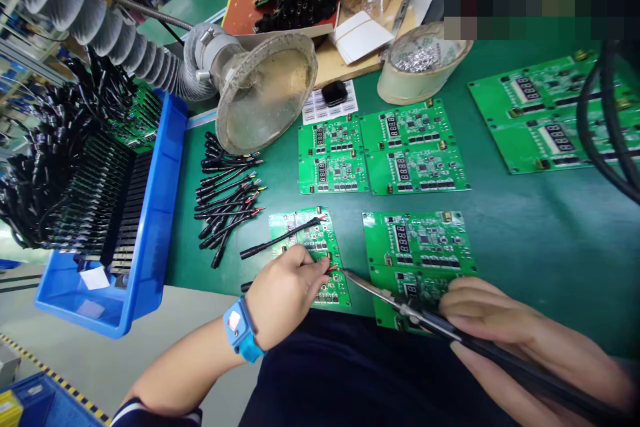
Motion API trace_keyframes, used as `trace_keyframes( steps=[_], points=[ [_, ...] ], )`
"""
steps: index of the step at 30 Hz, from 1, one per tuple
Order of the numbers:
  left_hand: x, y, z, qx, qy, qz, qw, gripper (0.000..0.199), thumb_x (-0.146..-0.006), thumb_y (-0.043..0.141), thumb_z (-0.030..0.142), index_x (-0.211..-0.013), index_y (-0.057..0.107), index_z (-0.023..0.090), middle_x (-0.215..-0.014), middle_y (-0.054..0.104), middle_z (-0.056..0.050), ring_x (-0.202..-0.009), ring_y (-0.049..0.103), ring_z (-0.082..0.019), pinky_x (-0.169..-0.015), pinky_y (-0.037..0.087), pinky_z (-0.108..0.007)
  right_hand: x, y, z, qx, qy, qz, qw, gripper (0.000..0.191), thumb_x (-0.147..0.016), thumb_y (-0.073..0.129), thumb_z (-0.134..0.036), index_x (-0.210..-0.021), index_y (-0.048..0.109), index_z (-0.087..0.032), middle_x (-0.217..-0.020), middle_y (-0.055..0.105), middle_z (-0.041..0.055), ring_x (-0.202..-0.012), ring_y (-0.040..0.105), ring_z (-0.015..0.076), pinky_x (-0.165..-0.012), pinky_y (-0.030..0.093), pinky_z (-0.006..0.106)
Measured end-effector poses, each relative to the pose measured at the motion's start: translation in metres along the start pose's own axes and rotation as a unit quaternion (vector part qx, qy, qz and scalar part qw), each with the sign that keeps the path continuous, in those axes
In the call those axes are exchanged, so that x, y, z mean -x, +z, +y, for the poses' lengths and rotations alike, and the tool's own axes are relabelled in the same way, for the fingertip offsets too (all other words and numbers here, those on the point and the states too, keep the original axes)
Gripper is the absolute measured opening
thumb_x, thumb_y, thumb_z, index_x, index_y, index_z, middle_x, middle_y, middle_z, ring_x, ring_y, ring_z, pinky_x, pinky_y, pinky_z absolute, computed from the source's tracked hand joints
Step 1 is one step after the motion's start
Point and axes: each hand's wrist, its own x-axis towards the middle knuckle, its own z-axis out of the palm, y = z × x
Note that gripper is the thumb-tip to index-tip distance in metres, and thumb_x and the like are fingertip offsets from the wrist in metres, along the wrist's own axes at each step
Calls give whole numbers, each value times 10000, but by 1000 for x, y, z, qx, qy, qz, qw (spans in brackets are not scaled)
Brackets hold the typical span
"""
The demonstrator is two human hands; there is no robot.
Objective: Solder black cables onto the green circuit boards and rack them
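My left hand (287, 290), with a blue wrist strap (240, 330), is closed over the near half of a green circuit board (280, 220). Its fingertips pinch a short black cable whose red wire end (332, 268) shows at the board's right side; the hand hides most of it. A second black cable (280, 240) lies across the far half of that board. My right hand (495, 327) grips a soldering iron (425, 317). The iron's tip is at the pinched wire end; whether it touches is too small to tell.
Loose black cables (225, 207) lie left. A blue bin (165, 180) holds boards and cables. More circuit boards (415, 147) cover the green table (520, 227). A fume extractor hood (270, 93) overhangs the back, near a round tub (425, 80). Black cords (605, 120) hang at right.
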Motion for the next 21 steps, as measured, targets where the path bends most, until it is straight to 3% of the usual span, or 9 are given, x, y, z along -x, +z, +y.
trace_keyframes(
  steps=[10,21],
  points=[
    [-3,-3,6,-34,-32,-38,998,259,-902,456,240,-1097,608,162,-843,538,-51,-685,563,-154,-650,516,-297,5,1,0,21,-38,-30,999,357,-655,524,0,-945,485,-205,-645,590,-15,-596,568,147,-618,493,369],
    [-6,-9,9,-38,-47,-54,997,239,-895,477,245,-1084,607,178,-846,539,-47,-686,567,-149,-648,507,-278,7,-3,2,22,-22,1,1000,364,-655,515,-5,-958,495,-206,-704,632,11,-672,599,171,-683,499,397]
  ],
)
